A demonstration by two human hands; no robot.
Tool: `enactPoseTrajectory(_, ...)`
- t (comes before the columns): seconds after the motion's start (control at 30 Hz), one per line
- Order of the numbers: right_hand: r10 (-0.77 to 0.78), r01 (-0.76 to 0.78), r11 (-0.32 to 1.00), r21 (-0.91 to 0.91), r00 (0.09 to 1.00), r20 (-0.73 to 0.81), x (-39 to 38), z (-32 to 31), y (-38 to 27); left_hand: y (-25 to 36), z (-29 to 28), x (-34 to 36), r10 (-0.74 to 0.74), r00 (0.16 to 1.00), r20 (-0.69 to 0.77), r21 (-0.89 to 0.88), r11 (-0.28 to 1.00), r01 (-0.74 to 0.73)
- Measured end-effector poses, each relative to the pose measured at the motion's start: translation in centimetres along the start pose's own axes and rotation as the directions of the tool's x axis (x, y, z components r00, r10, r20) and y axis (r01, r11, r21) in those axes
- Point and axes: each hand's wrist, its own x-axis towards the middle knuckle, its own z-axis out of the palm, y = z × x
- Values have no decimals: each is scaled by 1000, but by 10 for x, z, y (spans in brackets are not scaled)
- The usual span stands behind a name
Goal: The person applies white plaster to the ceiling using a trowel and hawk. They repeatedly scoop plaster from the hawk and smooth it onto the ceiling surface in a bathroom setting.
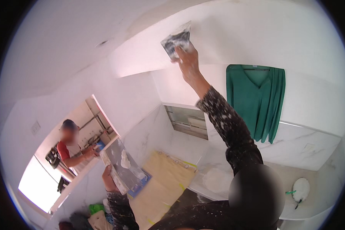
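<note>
Near left: our left hand (110, 179) grips a grey plasterer's board (133, 165), white paste (125, 159) on its face. Far, well apart: our right hand (188, 63) clamps a putty knife (177, 39) at or just off the white upper wall (234, 38). We judge this skimming; the next stroke calls for even pressure.

On the right, the upper wall (264, 36) is leaving my right hand (188, 61) room; the green garment (255, 101) is obstructing lower passage.

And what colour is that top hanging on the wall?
The hanging top is plain dark green, seen in the head view.
</note>
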Motion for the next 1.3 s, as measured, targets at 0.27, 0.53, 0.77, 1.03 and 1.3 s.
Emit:
enactPoseTrajectory(0.27,-166,139,980,-140,965,-205,141,24,37,5,9,-6,44,999,-3,75,996,-44)
enactPoseTrajectory(0.53,-214,121,926,-358,949,-231,202,1,74,6,19,-11,111,994,17,139,984,-112)
enactPoseTrajectory(0.77,-249,165,900,-404,954,-164,228,-5,93,3,14,-12,109,988,-108,123,988,-95)
enactPoseTrajectory(1.03,-267,123,847,-517,940,-213,179,63,80,-1,2,-5,89,995,-51,64,994,-86)
enactPoseTrajectory(1.3,-350,252,842,-476,928,-128,115,97,92,-1,1,-3,106,992,-63,56,993,-103)
